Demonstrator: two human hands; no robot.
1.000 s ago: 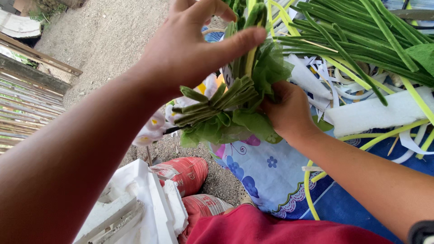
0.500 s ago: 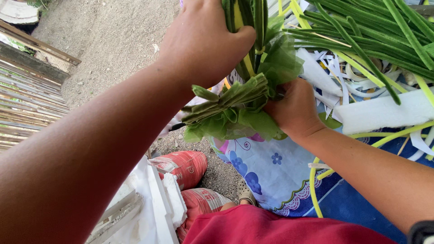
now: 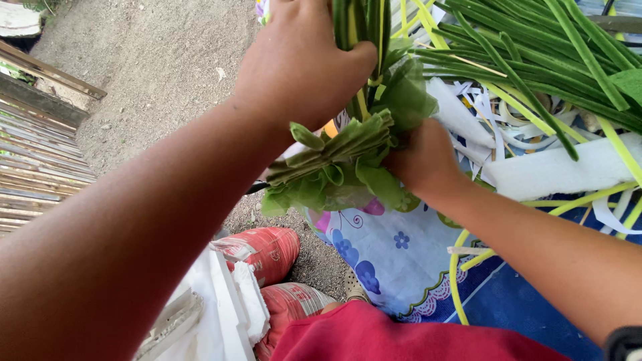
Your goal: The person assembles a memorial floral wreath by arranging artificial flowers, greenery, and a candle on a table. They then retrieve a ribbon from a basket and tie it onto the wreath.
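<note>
1. Outdoors, grey sandy ground (image 3: pixel 167 73) is under me, and at the left edge I see weathered wooden slats (image 3: pixel 33 167).
2. Nearest to me is my red cloth garment (image 3: pixel 401 337), and just left of it lie red-and-white striped sacks (image 3: pixel 267 251) beside a white foam-like block (image 3: pixel 221 301).
3. Next comes a pale blue cloth with a flower print and scalloped border (image 3: pixel 394 254), which lies on a dark blue mat (image 3: pixel 521 301).
4. My right hand (image 3: pixel 421 160) is closed around the lower part of a bundle of folded green leaf strips (image 3: pixel 341 160); the fingers are hidden behind the leaves, so I cannot tell exactly how they lie.
5. The bundle is in the air between my two hands, above the flowered cloth, and its cut ends fan out to the left and downward.
6. My left hand (image 3: pixel 301 67) is clamped from above on the upper part of the same bundle, the thumb pressing across the long green stems (image 3: pixel 361 27) that go up out of view.
7. Farther away, at the right, lies a heap of long dark green leaves (image 3: pixel 535 60), with some yellow-green strips (image 3: pixel 622 150) mixed in.
8. Under this heap are white curled strips (image 3: pixel 535 170).
</note>
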